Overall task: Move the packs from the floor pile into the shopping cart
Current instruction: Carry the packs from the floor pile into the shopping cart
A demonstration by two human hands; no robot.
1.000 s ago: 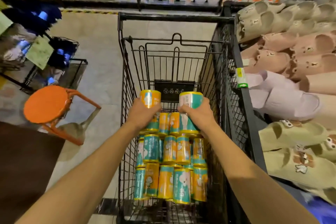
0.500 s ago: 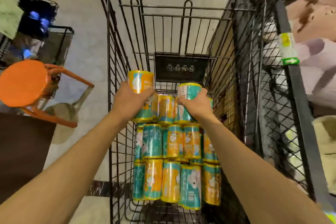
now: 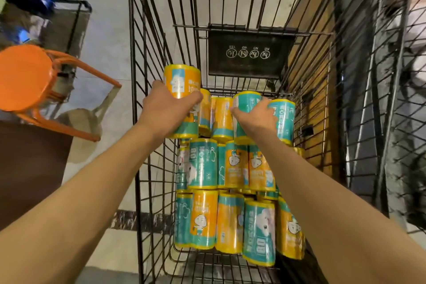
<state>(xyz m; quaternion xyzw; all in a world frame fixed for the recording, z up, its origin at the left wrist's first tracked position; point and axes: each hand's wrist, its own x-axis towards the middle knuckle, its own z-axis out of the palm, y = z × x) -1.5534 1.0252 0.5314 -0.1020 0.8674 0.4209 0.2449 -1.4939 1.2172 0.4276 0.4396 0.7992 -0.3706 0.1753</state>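
Both my arms reach down into a black wire shopping cart point(image 3: 147, 57). My left hand point(image 3: 164, 110) grips an orange and teal cylindrical pack point(image 3: 183, 80), held upright at the cart's left wall above the stack. My right hand point(image 3: 255, 117) grips a teal pack point(image 3: 245, 104) that rests in the far row of packs. Several more orange and teal packs point(image 3: 230, 219) lie in rows on the cart floor, nearer to me. The floor pile is out of view.
An orange round stool point(image 3: 23, 76) stands on the floor left of the cart. A dark wire basket point(image 3: 76, 23) sits behind it. A black sign plate point(image 3: 251, 53) hangs on the cart's far end. A dark mesh rack point(image 3: 391, 99) runs along the right.
The view has tilted down and closer into the cart. Both hands have lowered their packs toward the far row, the right pack now resting among the stacked ones.
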